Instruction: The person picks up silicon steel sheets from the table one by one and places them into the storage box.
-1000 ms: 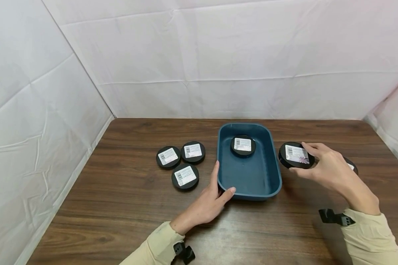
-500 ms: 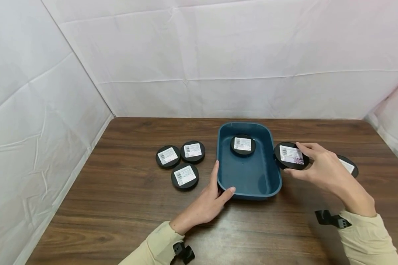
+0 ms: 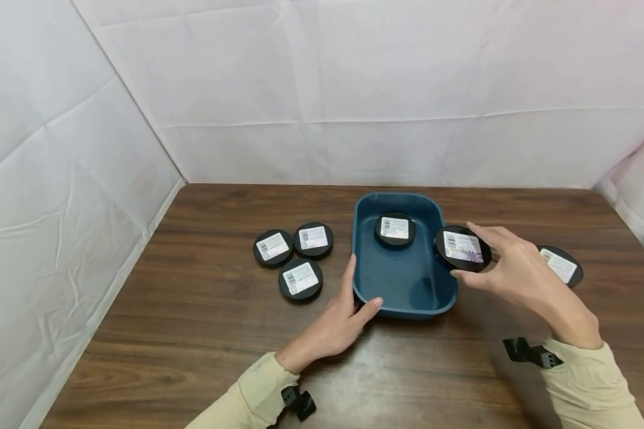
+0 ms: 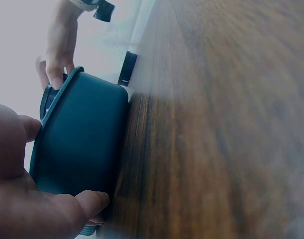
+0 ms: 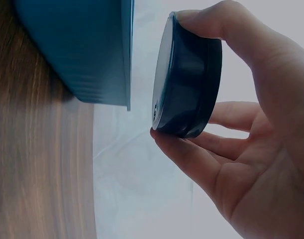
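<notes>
In my right hand [image 3: 520,280], a flat round black container [image 3: 463,248] with a white barcode label is pinched at its edge between thumb and fingers. In the head view it overlaps the right rim of the blue plastic bin [image 3: 402,286]; the right wrist view shows it raised, level with the rim and apart from it. My left hand [image 3: 335,325] holds the bin's near left corner, fingers along the left wall and thumb at the near rim. Inside the bin, toward the back, lies another round black container [image 3: 395,230], label up.
Left of the bin, three similar containers sit close together on the wooden table [image 3: 193,333]: one at left [image 3: 273,248], one behind [image 3: 313,241], one nearer me [image 3: 300,280]. Another container [image 3: 560,266] lies right of my right hand. White sheeting [image 3: 354,89] encloses the back and sides.
My right hand has moved left with the container, from beside the bin to its right rim, uncovering the container at far right. The left hand keeps its place on the bin.
</notes>
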Tool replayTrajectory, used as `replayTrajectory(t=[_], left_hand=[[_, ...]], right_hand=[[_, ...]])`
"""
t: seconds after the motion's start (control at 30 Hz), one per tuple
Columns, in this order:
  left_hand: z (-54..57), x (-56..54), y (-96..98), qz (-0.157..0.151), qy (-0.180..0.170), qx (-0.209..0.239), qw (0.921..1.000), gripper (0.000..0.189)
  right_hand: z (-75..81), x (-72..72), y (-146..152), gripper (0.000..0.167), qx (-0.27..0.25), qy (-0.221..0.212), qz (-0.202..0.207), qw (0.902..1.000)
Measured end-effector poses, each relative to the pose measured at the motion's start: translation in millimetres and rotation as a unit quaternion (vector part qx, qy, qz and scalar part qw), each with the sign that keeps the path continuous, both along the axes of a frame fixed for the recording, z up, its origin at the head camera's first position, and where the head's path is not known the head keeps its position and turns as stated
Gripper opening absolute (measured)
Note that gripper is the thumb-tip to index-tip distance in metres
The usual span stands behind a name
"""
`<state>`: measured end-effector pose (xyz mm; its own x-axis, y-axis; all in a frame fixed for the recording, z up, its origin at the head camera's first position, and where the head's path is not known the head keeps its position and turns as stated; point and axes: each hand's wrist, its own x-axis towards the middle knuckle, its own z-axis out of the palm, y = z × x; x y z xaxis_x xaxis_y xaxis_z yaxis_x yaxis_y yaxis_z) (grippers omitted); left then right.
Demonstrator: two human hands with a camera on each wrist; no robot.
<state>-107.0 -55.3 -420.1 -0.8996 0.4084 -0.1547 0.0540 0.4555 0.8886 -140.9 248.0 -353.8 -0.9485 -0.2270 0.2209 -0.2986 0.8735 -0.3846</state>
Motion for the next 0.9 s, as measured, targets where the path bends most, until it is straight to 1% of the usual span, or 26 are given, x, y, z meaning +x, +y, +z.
replayTrajectory(t=[0.23,0.37,0.47,0.73,0.9], left_hand=[[1.7,-0.3,1.0,0.0,0.002,-0.005,1.0,0.084],[2.0,0.2,0.9,0.001,-0.001,-0.003,1.0,0.084],[2.1,0.4,0.7,0.002,-0.002,-0.001,1.0,0.084],[1.8,-0.6,1.2,0.0,0.0,-0.001,1.0,0.084],[3.2,-0.4,0.9,0.001,-0.002,-0.001,1.0,0.084]], right_hand=[[6.7,0.0,-8,0.087,0.0,0.003,0.006,1.0],[11.0,-1.9,-14,0.089,0.001,-0.004,0.007,1.0],[14.0,-4.1,-19,0.09,0.002,-0.017,0.007,0.9998],[18.1,-5.5,-33,0.092,-0.003,-0.014,0.016,0.9998],[20.1,-5.2,-43,0.094,-0.007,-0.04,0.02,0.999]])
